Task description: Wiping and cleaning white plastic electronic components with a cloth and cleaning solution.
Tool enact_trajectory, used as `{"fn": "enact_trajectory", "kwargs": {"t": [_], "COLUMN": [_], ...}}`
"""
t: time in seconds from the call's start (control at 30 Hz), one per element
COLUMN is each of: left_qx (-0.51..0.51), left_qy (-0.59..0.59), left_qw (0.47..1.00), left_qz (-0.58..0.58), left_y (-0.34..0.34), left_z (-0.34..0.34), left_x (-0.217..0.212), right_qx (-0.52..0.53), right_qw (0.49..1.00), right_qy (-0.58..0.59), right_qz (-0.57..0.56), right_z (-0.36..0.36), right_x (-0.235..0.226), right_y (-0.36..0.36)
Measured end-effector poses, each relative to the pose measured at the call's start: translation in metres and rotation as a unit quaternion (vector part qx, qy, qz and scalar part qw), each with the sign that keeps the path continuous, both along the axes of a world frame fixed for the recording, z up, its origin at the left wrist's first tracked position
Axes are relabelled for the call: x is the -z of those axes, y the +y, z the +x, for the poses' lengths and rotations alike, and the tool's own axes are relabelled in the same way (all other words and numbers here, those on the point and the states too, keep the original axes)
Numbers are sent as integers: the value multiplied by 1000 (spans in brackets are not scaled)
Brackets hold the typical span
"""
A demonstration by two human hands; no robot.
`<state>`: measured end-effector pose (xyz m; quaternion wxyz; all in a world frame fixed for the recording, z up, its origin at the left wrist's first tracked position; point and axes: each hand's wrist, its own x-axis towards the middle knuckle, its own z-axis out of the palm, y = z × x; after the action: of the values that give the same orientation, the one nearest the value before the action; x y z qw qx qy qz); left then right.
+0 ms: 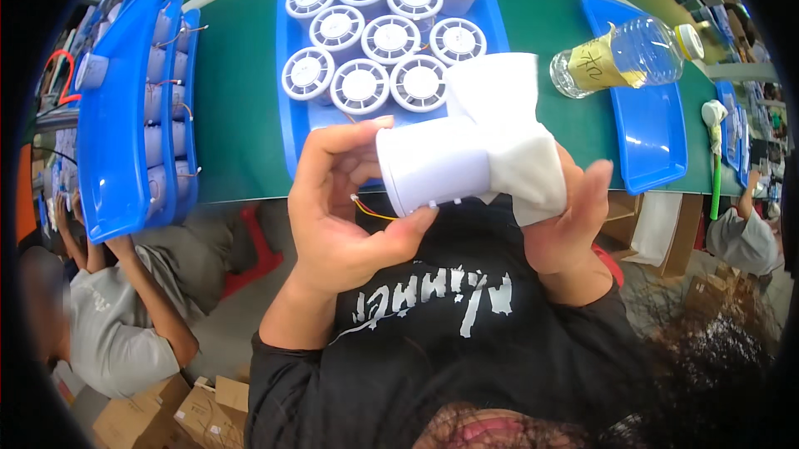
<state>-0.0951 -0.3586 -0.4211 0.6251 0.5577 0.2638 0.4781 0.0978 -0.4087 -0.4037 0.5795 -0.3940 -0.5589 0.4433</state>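
Observation:
My left hand (pixel 341 199) grips a white cylindrical fan housing (pixel 433 168) held on its side close to my chest, with thin orange and yellow wires (pixel 370 212) hanging from its lower left. My right hand (pixel 566 216) holds a white cloth (pixel 508 124) wrapped over the right end of the housing. Behind them a blue tray (pixel 291 124) on the green table (pixel 237 108) carries several round white fan units (pixel 391 37) with slotted tops.
A plastic bottle with yellow liquid (pixel 624 58) lies on a second blue tray (pixel 649 141) at right. Stacked blue trays with more units (pixel 133 116) stand at left. A person in a grey shirt (pixel 108 316) sits lower left; cardboard boxes (pixel 183 411) lie on the floor.

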Motion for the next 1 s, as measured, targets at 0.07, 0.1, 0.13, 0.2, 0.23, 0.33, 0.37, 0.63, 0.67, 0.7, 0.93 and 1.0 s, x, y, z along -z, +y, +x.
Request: {"fn": "enact_trajectory", "kwargs": {"t": [0.07, 0.1, 0.13, 0.2, 0.23, 0.33, 0.37, 0.63, 0.67, 0.7, 0.93, 1.0], "left_qx": [3, -3, -9, -9, -10, -17, -15, -60, -65, -63, 33, 69], "left_qy": [6, 6, 5, 8, 12, 12, 11, 227, 269, 266, 76, 72], "left_qw": [1000, 1000, 1000, 1000, 999, 999, 999, 926, 889, 889, 993, 994], "left_qz": [9, 4, -2, -19, -35, -48, -47, 297, 365, 367, 80, 37], "left_y": [0, 0, -1, -1, 0, -1, -1, 9, 13, 16, 1, -2], "left_z": [0, 0, -1, 0, 0, 0, 1, -15, -15, -18, -7, -12], "left_x": [-2, -3, -4, -4, -4, -7, -7, -1, -11, -11, -13, -14], "right_qx": [-47, -49, -27, 4, 5, -4, 28, -27, -33, -39, 90, 87], "right_qw": [978, 978, 989, 995, 995, 992, 996, 966, 957, 946, 967, 956], "right_qy": [178, 179, 90, 19, 18, -5, -66, 68, 117, 165, -212, -236], "right_qz": [-95, -96, -112, -98, -99, -130, -62, -247, -262, -276, 113, 149], "right_z": [-1, -3, -5, -9, -10, -14, -15, -12, -12, -13, -7, -5], "right_x": [-3, -5, -6, -3, -5, -7, 0, -2, 3, 8, 8, 11], "right_y": [-5, -5, -5, -3, -4, -5, -4, -3, 5, 9, -5, -8]}}
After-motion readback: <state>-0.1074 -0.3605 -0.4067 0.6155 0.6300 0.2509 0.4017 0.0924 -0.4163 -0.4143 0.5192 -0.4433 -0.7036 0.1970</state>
